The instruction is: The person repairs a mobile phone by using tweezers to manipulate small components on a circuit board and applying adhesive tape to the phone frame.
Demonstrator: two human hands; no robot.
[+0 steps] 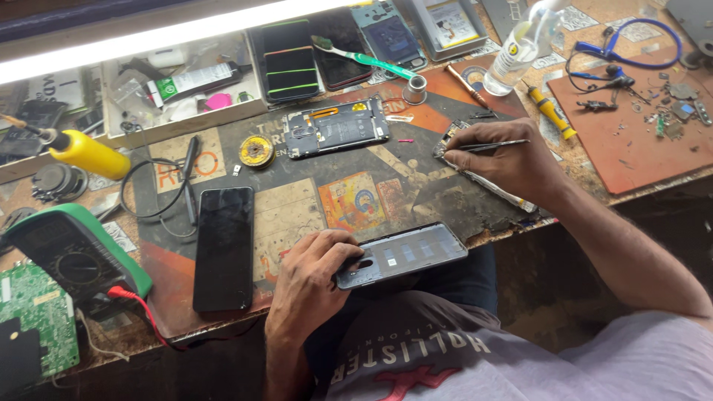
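Holding a grey phone back cover (405, 254) by one end at the near edge of the surface (416, 189), the left hand (312, 278) is closed around it. The right hand (509, 160) pinches slim tweezers (494, 145) over a small phone part (448, 141) on the dark mat. Judging by this, fine picking at that part is in hand; next calls for a steady tip and light pressure, since the opened phone body (338, 128) lies well apart
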